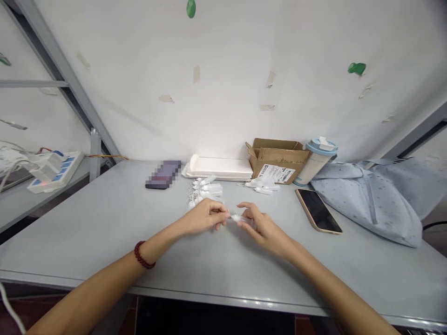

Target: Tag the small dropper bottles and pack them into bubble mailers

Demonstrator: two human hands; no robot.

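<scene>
**Close finger work on a small translucent piece [236,217]**

The piece lies between the two hands, just above the table [174,274]. The left hand [209,217] has its thumb and forefinger pinched shut at the white-tipped end; whether they grip the tip itself or a thin loop on it is too small to tell. The right hand [261,227] is half open: the thumb and a finger beneath close lightly on the clear body, while the forefinger arches above.

The step in hand looks like fine handling at that tip, one hand steadying and the other working. The next move seems to call for a firm right-hand hold and a small, exact left pinch.

Just beyond the left hand sits a heap of similar pieces [209,190], some with loops; a second group [263,186] lies farther right. Behind them are a flat white box [221,166] and an open cardboard box [281,158]. Farther right stand a blue-lidded cup [310,165], a phone [318,211] and a pale blue bag [370,200].
</scene>
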